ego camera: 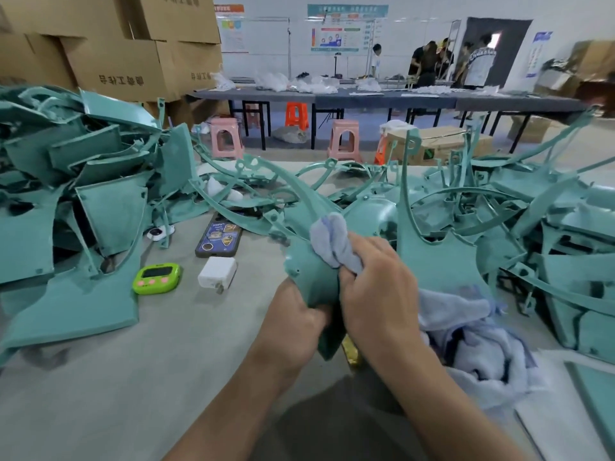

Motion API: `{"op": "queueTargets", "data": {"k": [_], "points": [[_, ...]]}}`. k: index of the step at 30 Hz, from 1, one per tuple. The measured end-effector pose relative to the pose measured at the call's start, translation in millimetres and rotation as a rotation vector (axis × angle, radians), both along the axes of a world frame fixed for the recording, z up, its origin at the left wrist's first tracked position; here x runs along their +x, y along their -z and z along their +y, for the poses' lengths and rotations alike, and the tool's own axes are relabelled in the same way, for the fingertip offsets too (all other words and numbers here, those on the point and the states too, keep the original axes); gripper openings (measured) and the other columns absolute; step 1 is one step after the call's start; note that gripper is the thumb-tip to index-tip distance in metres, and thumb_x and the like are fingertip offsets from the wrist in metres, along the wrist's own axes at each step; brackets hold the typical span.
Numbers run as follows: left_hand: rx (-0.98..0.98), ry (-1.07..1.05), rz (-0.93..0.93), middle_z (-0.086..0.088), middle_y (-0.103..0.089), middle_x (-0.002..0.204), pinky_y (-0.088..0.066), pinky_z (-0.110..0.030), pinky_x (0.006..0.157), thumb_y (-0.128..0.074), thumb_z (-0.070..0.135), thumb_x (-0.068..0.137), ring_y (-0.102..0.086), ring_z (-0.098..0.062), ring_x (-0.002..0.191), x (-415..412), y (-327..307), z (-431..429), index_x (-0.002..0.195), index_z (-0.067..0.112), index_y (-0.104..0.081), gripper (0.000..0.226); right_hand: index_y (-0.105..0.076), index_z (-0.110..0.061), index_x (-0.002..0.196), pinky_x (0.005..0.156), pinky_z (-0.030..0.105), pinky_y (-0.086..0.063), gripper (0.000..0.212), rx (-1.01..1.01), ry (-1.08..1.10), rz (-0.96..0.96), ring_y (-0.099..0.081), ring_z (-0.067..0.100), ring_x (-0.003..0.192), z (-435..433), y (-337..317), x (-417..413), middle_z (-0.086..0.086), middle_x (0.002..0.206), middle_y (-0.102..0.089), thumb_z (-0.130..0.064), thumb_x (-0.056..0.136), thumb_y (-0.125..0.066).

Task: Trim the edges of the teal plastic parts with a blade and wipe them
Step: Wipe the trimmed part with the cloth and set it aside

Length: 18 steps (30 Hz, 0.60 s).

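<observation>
Grey worktable (pixel 166 361) underneath, and the left hand (pixel 296 314) grips a curved teal part (pixel 312 274) by its lower edge, just above the table. The right hand (pixel 376 281) bunches a pale blue cloth (pixel 332 241) against its upper face. The part looks light, stiff and slick, so holding it at the rim suits. Heaps of teal parts (pixel 66 181) flank both sides, and a phone (pixel 218 239) and green timer (pixel 156 277) lie to the left.

My cloth (pixel 332 242) is pale blue, the part (pixel 312 281) I wipe teal, the timer (pixel 156 278) lime green with pink buttons
</observation>
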<state>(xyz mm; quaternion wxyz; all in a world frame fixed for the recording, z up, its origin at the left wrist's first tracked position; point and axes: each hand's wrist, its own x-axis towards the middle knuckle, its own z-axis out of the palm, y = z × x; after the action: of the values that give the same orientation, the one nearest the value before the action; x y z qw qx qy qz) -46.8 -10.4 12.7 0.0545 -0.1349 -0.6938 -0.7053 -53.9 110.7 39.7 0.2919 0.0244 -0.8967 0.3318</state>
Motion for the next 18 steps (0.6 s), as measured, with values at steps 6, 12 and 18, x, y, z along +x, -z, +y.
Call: {"op": "queueTargets", "data": {"k": [6, 12, 18], "points": [[0.155, -0.038, -0.137, -0.02, -0.061, 0.077, -0.052, -0.041, 0.067, -0.05, 0.002, 0.066, -0.06, -0.03, 0.075, -14.0, 4.3, -3.3, 0.086, 0.004, -0.065, 0.025, -0.074, -0.019, 0.104, 0.072, 0.026, -0.041, 0.026, 0.093, -0.403, 0.068, -0.054, 0.014, 0.083, 0.9, 13.9, 7.2, -0.004, 0.09, -0.061, -0.005, 0.086, -0.06], [0.264, 0.029, -0.213, -0.017, -0.076, 0.11, -0.061, -0.048, 0.083, -0.059, -0.015, 0.057, -0.073, -0.035, 0.102, -15.6, 8.8, -19.9, 0.105, 0.009, -0.075, 0.056, -0.071, -0.025, 0.089, 0.068, 0.026, -0.043, 0.022, -0.111, 0.061, -0.034, -0.062, 0.016, 0.084, 26.9, 16.3, -22.1, -0.007, 0.087, -0.069, -0.007, 0.088, -0.059], [0.369, -0.189, -0.362, -0.003, -0.079, 0.1, -0.061, -0.036, 0.068, -0.068, 0.012, 0.09, -0.077, -0.021, 0.086, -29.6, 2.7, -42.2, 0.095, 0.02, -0.079, 0.015, -0.071, -0.027, 0.101, 0.063, 0.02, -0.051, 0.018, -0.721, -0.146, -0.316, -0.069, 0.006, 0.075, 51.8, 0.5, -25.5, -0.007, 0.086, -0.076, -0.011, 0.095, -0.065]]}}
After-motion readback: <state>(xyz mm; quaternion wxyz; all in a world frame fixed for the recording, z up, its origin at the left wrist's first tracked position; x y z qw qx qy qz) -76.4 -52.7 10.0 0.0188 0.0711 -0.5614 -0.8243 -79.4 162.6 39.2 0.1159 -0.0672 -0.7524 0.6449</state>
